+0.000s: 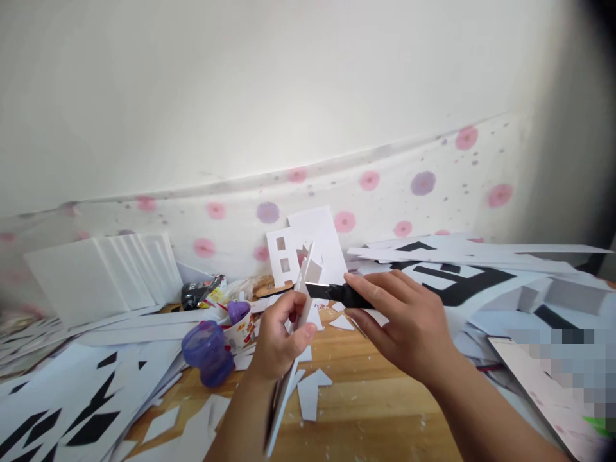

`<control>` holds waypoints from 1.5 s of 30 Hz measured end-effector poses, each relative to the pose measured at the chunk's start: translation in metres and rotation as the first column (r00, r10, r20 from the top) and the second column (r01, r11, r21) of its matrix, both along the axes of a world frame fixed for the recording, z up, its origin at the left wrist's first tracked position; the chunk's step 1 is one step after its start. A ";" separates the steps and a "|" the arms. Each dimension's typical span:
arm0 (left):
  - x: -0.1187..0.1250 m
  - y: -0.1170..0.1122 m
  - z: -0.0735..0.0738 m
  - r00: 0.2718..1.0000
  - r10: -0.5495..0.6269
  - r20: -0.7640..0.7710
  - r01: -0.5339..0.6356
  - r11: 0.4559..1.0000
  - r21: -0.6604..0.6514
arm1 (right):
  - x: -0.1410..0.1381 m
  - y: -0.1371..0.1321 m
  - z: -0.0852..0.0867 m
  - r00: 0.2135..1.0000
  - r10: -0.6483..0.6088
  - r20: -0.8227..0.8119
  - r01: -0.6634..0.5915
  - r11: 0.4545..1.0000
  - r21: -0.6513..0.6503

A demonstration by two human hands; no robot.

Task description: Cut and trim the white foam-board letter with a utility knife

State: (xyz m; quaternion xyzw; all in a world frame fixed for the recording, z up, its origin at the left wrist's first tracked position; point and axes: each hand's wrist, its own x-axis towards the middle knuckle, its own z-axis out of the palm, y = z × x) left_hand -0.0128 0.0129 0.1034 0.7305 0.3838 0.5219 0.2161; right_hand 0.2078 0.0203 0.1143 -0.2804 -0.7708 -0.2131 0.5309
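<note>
My left hand (283,337) is closed around a white foam board piece (289,385), held on edge above the wooden table. In my right hand (409,321) is a black utility knife (353,296), its dark blade pointing left. The blade tip meets or nearly meets the board's edge just above my left fingers; whether it cuts in I cannot tell. Below, white offcuts (312,391) and small crumbs lie on the table. Behind my hands a white board with square window cutouts (312,240) leans against the wall.
A purple plastic container (206,353) and a patterned paper cup (240,330) stand left of my hands. White panels (103,276) stand upright at the back left. Sheets with black shapes lie at left (72,398) and right (457,282). The wooden table (375,410) shows in front.
</note>
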 end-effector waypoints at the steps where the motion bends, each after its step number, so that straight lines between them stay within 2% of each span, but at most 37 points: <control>1: 0.001 0.000 0.000 1.000 0.000 -0.004 0.000 1.000 0.006 | 0.000 0.000 0.000 1.000 0.007 0.000 -0.007 1.000 -0.003; 15: 0.003 0.001 -0.004 1.000 -0.002 -0.022 0.002 1.000 0.021 | 0.002 -0.002 0.002 0.999 0.050 -0.005 -0.050 0.998 -0.039; 28: 0.002 0.000 -0.005 0.999 0.010 -0.047 -0.009 1.000 0.018 | 0.007 0.000 0.002 0.999 0.039 -0.028 -0.040 0.999 -0.015; 36: 0.002 -0.002 -0.003 0.996 0.038 -0.079 -0.035 0.998 0.048 | 0.012 0.005 0.001 0.997 0.050 -0.058 -0.052 0.998 -0.045; 40: 0.000 -0.001 -0.003 0.996 0.019 -0.085 -0.017 1.000 0.021 | 0.007 0.004 -0.001 0.995 0.092 -0.044 -0.095 0.993 -0.068; 45: -0.001 -0.001 -0.003 0.996 0.007 -0.086 -0.005 1.000 0.017 | 0.007 0.003 -0.001 0.997 0.068 -0.038 -0.070 0.997 -0.042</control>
